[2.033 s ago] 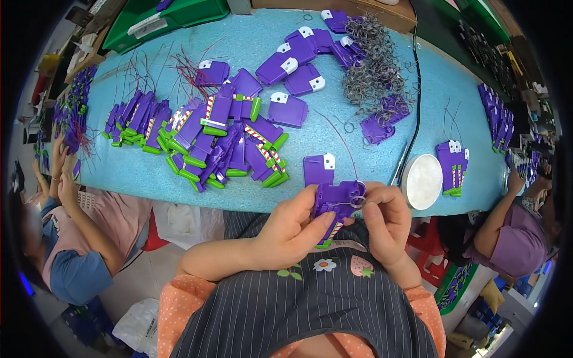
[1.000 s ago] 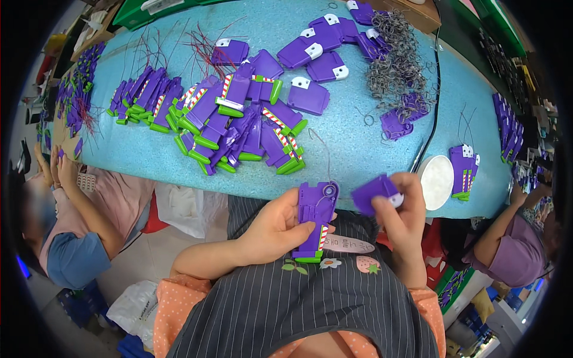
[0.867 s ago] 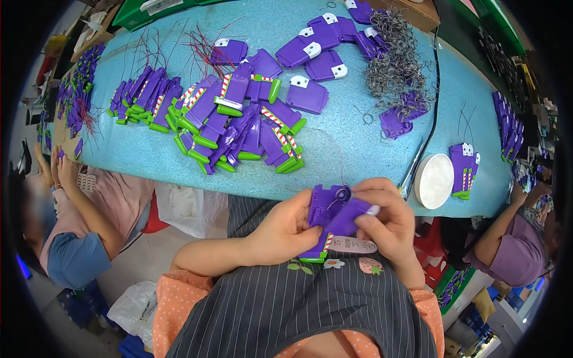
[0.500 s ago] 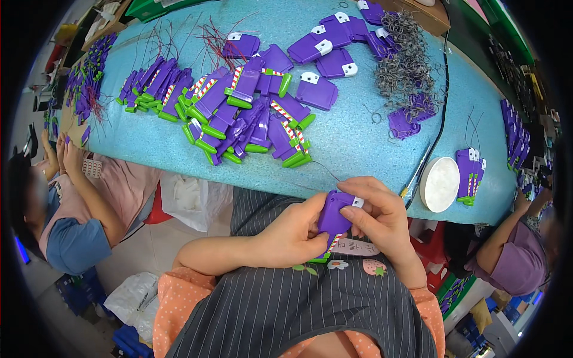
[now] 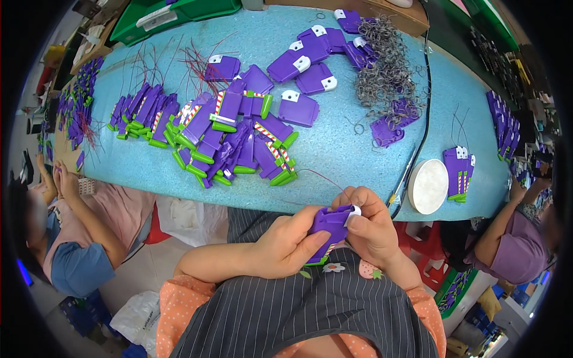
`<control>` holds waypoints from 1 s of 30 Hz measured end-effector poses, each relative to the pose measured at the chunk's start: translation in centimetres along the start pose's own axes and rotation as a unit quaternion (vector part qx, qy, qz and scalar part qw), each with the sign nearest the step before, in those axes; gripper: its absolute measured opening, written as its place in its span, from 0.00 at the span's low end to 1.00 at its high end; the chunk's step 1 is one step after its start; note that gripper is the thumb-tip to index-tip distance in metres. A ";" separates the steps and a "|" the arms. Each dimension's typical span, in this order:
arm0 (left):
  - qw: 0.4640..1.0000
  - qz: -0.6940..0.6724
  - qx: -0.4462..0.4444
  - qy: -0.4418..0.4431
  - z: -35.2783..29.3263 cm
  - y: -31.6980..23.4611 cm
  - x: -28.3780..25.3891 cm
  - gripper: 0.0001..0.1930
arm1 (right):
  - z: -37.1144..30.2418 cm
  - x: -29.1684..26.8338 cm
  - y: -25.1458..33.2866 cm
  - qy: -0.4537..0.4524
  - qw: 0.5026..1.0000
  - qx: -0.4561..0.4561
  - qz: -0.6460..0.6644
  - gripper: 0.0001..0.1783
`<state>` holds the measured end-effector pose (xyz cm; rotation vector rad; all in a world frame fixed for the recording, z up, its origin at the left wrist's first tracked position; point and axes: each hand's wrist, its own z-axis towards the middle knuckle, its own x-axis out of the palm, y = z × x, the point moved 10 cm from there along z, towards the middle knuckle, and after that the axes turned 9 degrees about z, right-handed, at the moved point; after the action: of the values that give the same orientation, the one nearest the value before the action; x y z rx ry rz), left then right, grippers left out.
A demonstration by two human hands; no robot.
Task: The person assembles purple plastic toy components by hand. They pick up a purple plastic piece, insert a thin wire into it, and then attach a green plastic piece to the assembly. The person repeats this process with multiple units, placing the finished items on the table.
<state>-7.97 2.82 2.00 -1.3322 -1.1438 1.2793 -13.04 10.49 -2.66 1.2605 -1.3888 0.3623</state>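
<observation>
A flat purple plastic part [image 5: 326,222] with a white corner, a red-and-white striped edge and a green end is held between my two hands, above my lap at the table's front edge. My left hand [image 5: 285,243] grips its left side, thumb across the face. The fingers of my right hand [image 5: 376,229] pinch at the white corner [image 5: 354,213]. From there a thin dark red wire [image 5: 325,178] arcs up and left over the table. Part of the striped edge is covered by my fingers.
Similar striped parts with green ends [image 5: 224,143] lie heaped left of centre on the blue table [image 5: 334,149]. Plain purple covers [image 5: 298,110] and tangled metal rings [image 5: 388,65] are farther back. A white bowl [image 5: 428,186], tweezers [image 5: 401,188] and a black cable [image 5: 425,113] are at right. Co-workers sit either side.
The purple part has been tilted, so its top edge now shows. My right fingers have closed in around the white corner. The whole view has shifted slightly.
</observation>
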 end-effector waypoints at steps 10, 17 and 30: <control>0.998 0.016 -0.011 0.052 1.2 1.6 0.2 0.11 | -0.7 3.3 3.4 0.100 0.837 -0.147 -0.518 0.13; 0.995 0.029 0.041 -0.087 2.0 -0.8 -2.7 0.10 | -2.1 1.6 6.2 -0.069 0.864 -0.138 -0.480 0.14; 0.978 -0.160 -0.061 -0.123 1.3 3.1 -2.7 0.09 | -1.5 0.4 2.6 0.002 0.872 -0.119 -0.475 0.07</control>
<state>-9.27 -0.23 -0.76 -1.0405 -1.5620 1.1706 -14.28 12.45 -0.77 1.5550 -0.6364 -0.4755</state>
